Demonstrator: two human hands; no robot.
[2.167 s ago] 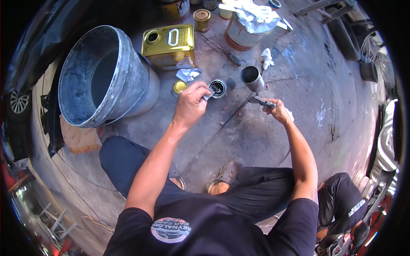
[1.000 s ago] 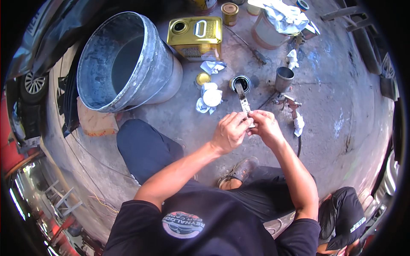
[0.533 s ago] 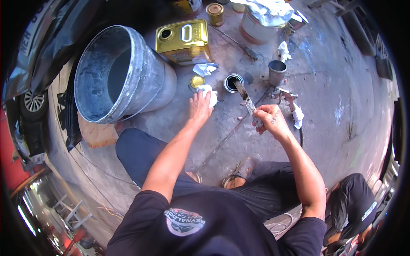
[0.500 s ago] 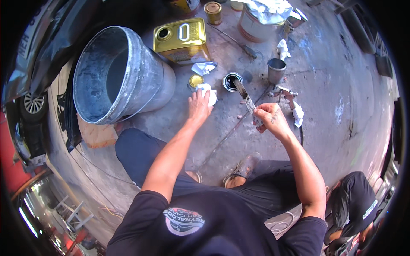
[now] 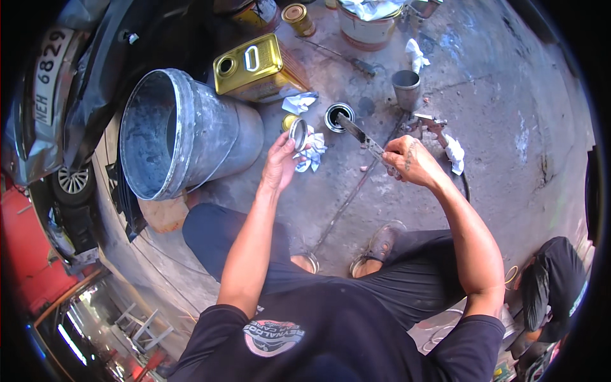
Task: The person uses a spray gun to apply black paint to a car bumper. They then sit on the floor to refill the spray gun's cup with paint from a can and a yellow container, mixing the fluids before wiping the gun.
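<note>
My left hand [image 5: 280, 160] pinches a small round silver lid [image 5: 298, 135] by its edge, holding it up on its side above a crumpled white tissue [image 5: 312, 155]. Closed around the handle end of a dark-smeared flat spatula [image 5: 361, 136] is my right hand [image 5: 412, 162]. The spatula's tip reaches into a small open can [image 5: 328, 121] with black liquid inside. Behind the lid, partly hidden, lies a yellow-gold cap [image 5: 289, 120]. A spray gun [image 5: 430, 123] with a grey metal cup [image 5: 407, 92] sits on the floor beyond my right hand.
A large stained bucket [image 5: 219, 130] lies tilted at left, by a gold rectangular tin [image 5: 254, 67]. Farther off are a smaller tin [image 5: 298, 20], a cloth-topped pail [image 5: 366, 32] and a thin rod [image 5: 337, 54]. Another person [image 5: 552, 286] crouches at lower right; cars stand at left.
My left hand has come up from the tissue and now has the silver lid in it. My right hand keeps the spatula in the can. The whole view has shifted slightly.
</note>
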